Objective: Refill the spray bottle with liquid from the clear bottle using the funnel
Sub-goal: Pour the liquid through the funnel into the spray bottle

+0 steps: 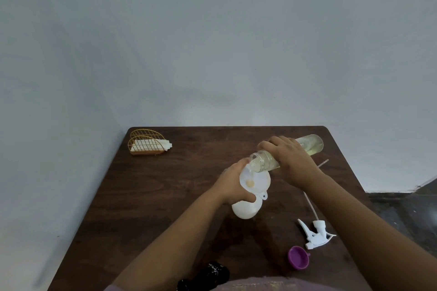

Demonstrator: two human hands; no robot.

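A white spray bottle (pixel 246 211) stands on the dark wooden table (pixel 165 196) with a white funnel (pixel 259 181) set in its neck. My left hand (pixel 233 184) grips the bottle's neck just below the funnel. My right hand (pixel 292 160) holds the clear bottle (pixel 309 145) tilted almost flat, its open mouth over the funnel's rim. Pale yellow liquid runs from the mouth into the funnel, and a small yellowish pool shows at the funnel's centre. The bottle's middle is hidden under my fingers.
The white spray trigger head (pixel 315 234) with its dip tube lies at the right of the table. A purple funnel (pixel 298 257) lies near the front edge. A gold wire napkin holder (pixel 147 145) stands at the back left corner. A black speckled object (pixel 208 275) sits at the front edge.
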